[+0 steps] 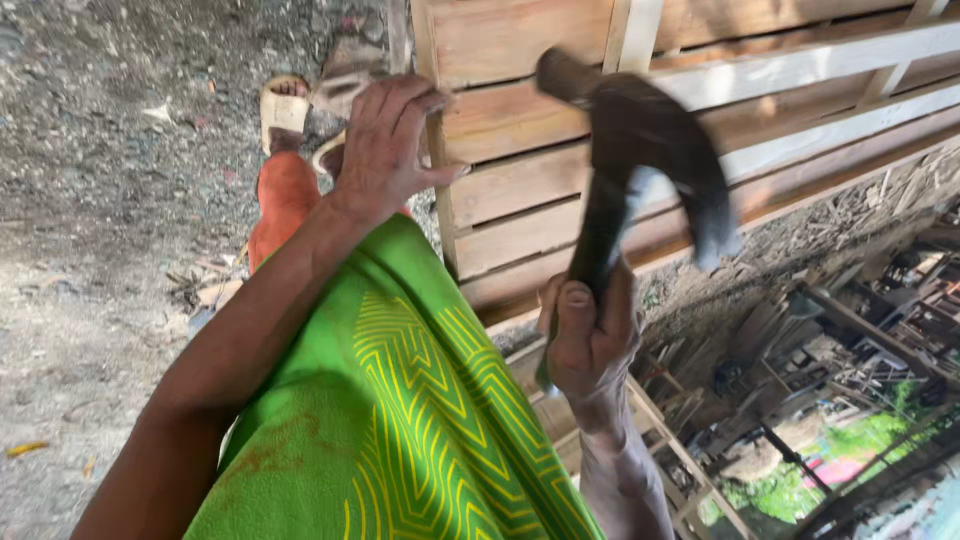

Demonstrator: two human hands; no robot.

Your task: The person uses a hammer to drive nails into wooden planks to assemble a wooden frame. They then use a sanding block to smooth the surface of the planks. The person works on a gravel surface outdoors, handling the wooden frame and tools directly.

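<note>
The wooden crate (pixel 700 110) fills the far right, with the left hand (pixel 390 140) on its left edge. The right hand (pixel 590 335), nearer, holds the hammer (pixel 640 160) before the crate's slats. Left of both lies gravel ground (pixel 90 200).

Dark matt metal claw hammer (pixel 640 160) with dull handle is showing motion blur beside the pale rough-sawn slatted wooden crate (pixel 540 190). Bright green smooth patterned cloth garment (pixel 400 420) is lying below the crate. Grey gritty gravel ground (pixel 100 200) is sitting left of it.
</note>
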